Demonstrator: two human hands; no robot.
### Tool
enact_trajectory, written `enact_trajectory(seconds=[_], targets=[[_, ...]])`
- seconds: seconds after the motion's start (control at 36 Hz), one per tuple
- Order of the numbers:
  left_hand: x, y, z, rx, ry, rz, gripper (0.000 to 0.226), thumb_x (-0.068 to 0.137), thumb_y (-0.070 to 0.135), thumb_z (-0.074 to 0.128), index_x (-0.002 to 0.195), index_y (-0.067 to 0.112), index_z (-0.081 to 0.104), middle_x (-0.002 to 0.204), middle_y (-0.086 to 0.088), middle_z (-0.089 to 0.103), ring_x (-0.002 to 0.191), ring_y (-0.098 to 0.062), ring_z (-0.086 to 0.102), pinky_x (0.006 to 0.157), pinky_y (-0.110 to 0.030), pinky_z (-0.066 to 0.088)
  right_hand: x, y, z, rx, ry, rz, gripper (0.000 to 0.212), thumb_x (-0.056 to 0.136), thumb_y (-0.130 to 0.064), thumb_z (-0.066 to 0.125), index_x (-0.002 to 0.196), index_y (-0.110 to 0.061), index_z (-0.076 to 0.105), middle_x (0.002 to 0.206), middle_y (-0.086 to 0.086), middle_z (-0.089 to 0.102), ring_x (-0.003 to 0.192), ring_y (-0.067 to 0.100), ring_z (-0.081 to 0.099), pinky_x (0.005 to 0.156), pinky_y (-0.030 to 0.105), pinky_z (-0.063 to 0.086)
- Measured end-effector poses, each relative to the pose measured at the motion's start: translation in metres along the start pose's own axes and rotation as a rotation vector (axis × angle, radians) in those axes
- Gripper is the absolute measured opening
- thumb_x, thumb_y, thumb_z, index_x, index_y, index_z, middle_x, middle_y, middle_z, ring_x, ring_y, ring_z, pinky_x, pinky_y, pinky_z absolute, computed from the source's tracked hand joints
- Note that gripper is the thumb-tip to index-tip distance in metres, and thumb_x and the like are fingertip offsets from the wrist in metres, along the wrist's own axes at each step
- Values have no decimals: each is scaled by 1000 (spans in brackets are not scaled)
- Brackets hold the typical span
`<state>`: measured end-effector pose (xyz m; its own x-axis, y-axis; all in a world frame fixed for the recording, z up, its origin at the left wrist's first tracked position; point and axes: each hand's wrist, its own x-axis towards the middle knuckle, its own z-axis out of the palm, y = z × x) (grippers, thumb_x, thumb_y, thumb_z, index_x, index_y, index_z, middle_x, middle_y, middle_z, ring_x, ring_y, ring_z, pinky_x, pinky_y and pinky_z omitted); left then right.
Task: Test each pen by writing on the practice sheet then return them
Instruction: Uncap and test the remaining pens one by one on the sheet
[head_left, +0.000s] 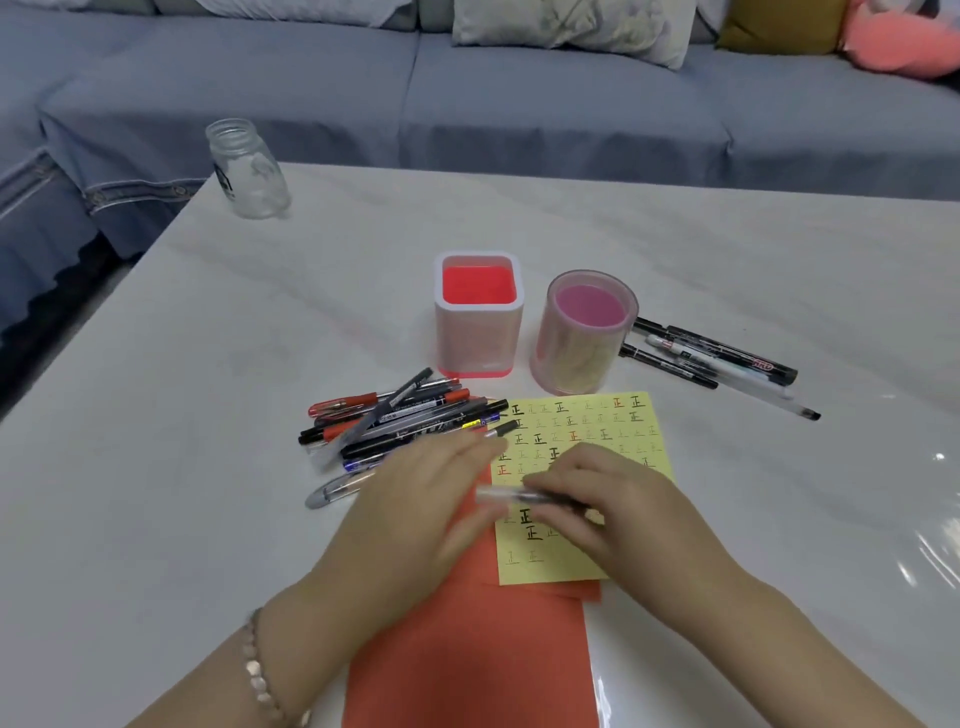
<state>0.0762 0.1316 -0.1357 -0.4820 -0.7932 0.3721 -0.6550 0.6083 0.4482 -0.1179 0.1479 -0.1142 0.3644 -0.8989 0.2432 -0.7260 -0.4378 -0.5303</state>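
head view, single frame.

- right hand (608, 501): fingers curled round the dark barrel of a pen (506, 494). the pen lies roughly level, with its clear cap end pointing toward the left hand (421, 504).
- left hand: fingers mostly extended, tips at the cap end and smeared by motion blur. cannot tell whether they pinch the cap or only touch it. beaded bracelet (260, 670) on that wrist.
- the pen sits over the left part of the yellow practice sheet (587, 421), which carries rows of small written marks, mostly black, a few red.
- the sheet lies on red paper (467, 665) on the pale marbled worktop (208, 415).
- loose pile of pens (395, 421) just left of the sheet, partly under the left hand.
- beyond the sheet: square pink holder (478, 312) and round pink holder (587, 332), side by side, both upright.
- a few more pens (717, 358) lie flat to the right of the round holder.
- clear glass jar (249, 166) at the far left corner; blue sofa (519, 104) behind.
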Motion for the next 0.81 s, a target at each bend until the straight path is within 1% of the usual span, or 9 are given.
enact_trajectory(seconds=[0.11,0.22,0.28,0.33,0.44,0.5,0.58,0.72,0.81], targets=[[2,17,4,-18,-58,23,41,99,45,21,109,20,53,85,2,68,77,-13,63,64,-28,46,2,-6,1,-134,81,-154,38,90,-46,42,87,-22,72,74,-8,63,69,8,53,63,24,41],[-3,20,7,-9,-4,-103,37,96,39,33,92,19,63,74,8,64,67,-7,58,64,-27,41,-6,-6,0,-152,316,-98,16,81,-28,59,82,-16,70,76,-5,61,80,12,51,76,22,37],[-3,23,4,-76,22,-192,27,93,36,39,94,23,62,74,12,63,73,-5,54,66,-24,40,-11,-16,-3,-24,406,80,11,79,-29,64,70,-22,63,61,-14,48,66,2,43,66,12,34],[-4,26,2,-166,-9,-268,22,96,37,40,105,30,59,76,18,62,80,0,54,66,-19,40,-12,-24,-2,308,367,399,22,77,-33,70,63,-25,55,45,-14,37,49,3,38,52,10,31],[-8,31,4,-333,-67,-300,23,95,40,35,110,35,53,84,17,63,85,1,56,69,-17,43,-8,-26,7,778,155,715,33,71,-47,63,82,-17,58,41,-6,38,38,9,33,42,17,29],[-7,33,5,-388,-86,-299,23,90,41,37,106,34,53,89,11,64,84,-7,58,71,-26,43,-3,-28,10,898,156,712,23,82,-34,58,81,-12,56,40,-4,38,34,8,31,37,16,26],[-6,35,7,-430,-135,-295,21,88,39,38,102,31,51,90,6,63,84,-11,58,74,-33,43,2,-29,15,996,212,701,28,85,-26,57,66,-8,48,40,-3,37,32,8,28,35,16,23],[-1,38,9,-368,-172,-216,15,98,25,38,101,21,52,93,8,56,86,-5,47,75,-21,38,6,-29,26,883,344,686,44,88,-23,59,51,-11,39,35,-5,37,33,6,32,38,15,28],[2,37,11,-319,-201,-190,17,99,29,33,96,20,47,85,11,47,79,-8,44,73,-25,38,8,-29,29,846,372,702,47,88,-19,58,47,-16,36,34,-9,35,34,5,32,40,15,29]])
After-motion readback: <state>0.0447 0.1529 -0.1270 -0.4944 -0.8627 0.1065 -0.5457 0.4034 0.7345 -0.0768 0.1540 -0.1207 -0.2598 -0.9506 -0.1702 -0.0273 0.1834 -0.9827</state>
